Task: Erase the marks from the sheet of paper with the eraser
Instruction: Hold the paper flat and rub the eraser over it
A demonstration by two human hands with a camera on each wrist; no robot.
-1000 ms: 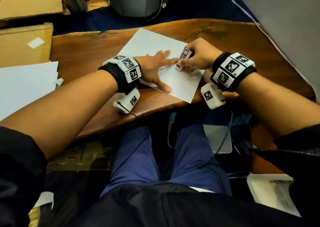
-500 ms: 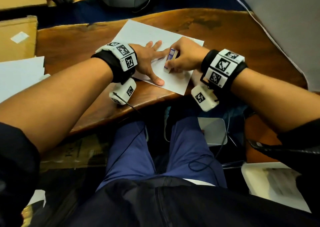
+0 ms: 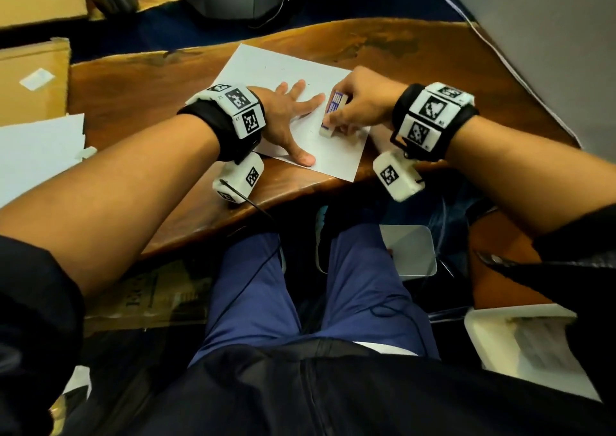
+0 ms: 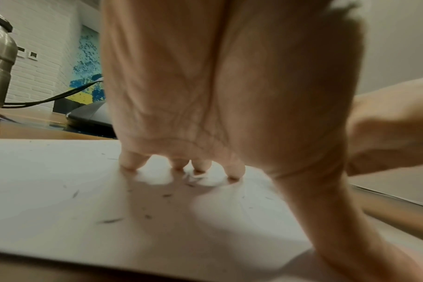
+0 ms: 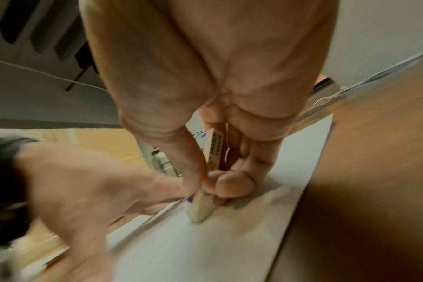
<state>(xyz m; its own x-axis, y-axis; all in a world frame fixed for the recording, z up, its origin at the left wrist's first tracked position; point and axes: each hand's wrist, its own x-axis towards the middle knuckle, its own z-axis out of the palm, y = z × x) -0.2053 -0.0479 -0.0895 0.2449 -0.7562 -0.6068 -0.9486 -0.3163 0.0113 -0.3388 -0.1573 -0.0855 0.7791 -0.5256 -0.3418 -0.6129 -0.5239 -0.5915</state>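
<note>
The right hand (image 3: pixel 358 107) is pinching the eraser (image 3: pixel 331 115) between thumb and curled fingers, its white tip pressing down on the sheet of paper (image 3: pixel 266 69) near the sheet's near-right corner. The eraser's long axis is tilting steeply, printed sleeve uppermost. The left hand (image 3: pixel 286 115) is lying flat with fingers spread, pinning the sheet just beside the eraser, holding nothing. The sheet is thin, matte and white, on a glossy wooden surface (image 3: pixel 433 69). Dark eraser crumbs (image 4: pixel 111 221) are lying scattered on the paper.
</note>
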